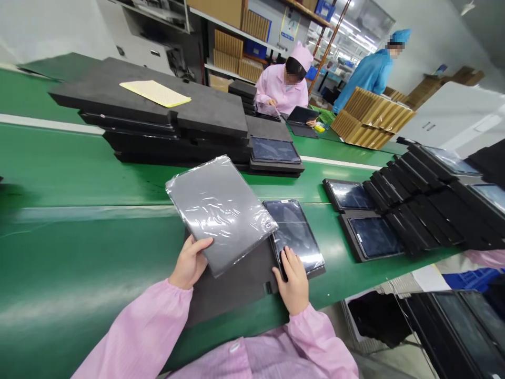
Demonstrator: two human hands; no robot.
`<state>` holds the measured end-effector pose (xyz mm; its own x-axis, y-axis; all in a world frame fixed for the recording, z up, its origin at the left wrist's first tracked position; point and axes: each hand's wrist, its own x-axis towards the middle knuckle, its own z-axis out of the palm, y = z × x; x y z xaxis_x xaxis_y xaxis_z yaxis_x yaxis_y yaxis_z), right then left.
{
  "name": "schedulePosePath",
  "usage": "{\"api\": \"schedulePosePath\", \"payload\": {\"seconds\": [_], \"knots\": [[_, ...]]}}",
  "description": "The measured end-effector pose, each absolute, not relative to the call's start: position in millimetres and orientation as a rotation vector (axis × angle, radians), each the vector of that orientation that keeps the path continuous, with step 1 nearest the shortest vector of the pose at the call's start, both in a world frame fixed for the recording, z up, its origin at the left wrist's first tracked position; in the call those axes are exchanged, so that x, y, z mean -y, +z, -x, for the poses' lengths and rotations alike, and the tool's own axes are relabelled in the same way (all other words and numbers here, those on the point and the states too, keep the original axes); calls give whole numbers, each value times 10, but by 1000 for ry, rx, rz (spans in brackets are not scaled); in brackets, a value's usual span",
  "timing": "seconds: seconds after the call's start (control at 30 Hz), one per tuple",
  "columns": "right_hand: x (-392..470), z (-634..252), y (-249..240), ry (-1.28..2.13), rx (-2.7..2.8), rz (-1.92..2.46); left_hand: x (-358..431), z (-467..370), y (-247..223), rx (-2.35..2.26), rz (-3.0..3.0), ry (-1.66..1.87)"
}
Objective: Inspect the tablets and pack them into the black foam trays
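In my left hand (191,263) is a flat grey tablet (221,210) wrapped in shiny clear film, pinched at its lower left edge with the thumb on top. It is tilted above a dark foam tray (236,284) and overlaps the corner of a second tablet. That black-screened tablet (292,226) lies face up in the right part of the tray. My right hand (292,281) rests on its lower left part, fingers extended over the glass and thumb apart near the edge.
Large foam trays (150,121) are stacked at the far left, with a yellow-edged paper (155,93) on top. More foam trays holding tablets (376,237) pile up at the right. Across the green bench (98,252), a person in pink (284,84) works near a cardboard divider stack (371,118).
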<state>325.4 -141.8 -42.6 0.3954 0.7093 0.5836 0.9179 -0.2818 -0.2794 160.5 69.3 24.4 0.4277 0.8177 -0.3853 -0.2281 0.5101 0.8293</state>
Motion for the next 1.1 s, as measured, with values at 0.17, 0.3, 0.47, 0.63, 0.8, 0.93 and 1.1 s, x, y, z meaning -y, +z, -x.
{"api": "schedulePosePath", "payload": {"seconds": [0.17,0.3,0.47,0.63,0.8,0.93,1.1], "knots": [[1313,-3458,-431,-294,1340,2090,-766,-1491,270,-896,-782,674],[1089,-3783,-283,-213,1262,2118,-778,-1425,204,-849,-799,601],[847,-3971,77,-68,1218,2090,-719,-1499,165,-789,-816,494],[515,-3815,299,97,1224,1989,-711,-1541,116,-721,-849,464],[290,-3737,368,104,1182,1983,-734,-1510,38,-635,-830,430],[212,-3677,427,-11,1201,1996,-757,-1510,-13,-547,-829,402],[53,-3212,492,-84,1391,1911,-761,-1534,-48,-502,-840,409]]}}
